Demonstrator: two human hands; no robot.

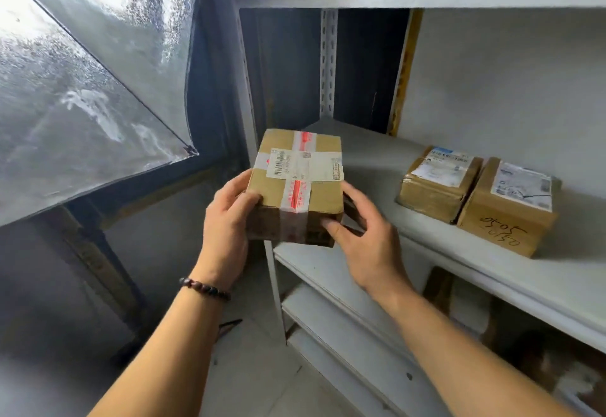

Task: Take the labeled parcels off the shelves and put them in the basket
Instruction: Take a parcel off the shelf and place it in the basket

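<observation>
Three labelled cardboard parcels in view. Nearest, a taped parcel (295, 187), held slightly tilted just off the front left corner of the white shelf (377, 167), label up. Left hand (226, 229) gripping its left edge, thumb on top, fingers curled underneath. Right hand (367, 246) cupping the near right corner, thumb pressed to the front face, fingers loosely spread along the side. Further right on the same shelf, touching side by side: blue-labelled parcel (437, 183) and handwritten parcel (506, 206). No basket visible. Seemingly early on: one parcel in hand, none seen delivered, at least two left to fetch.
</observation>
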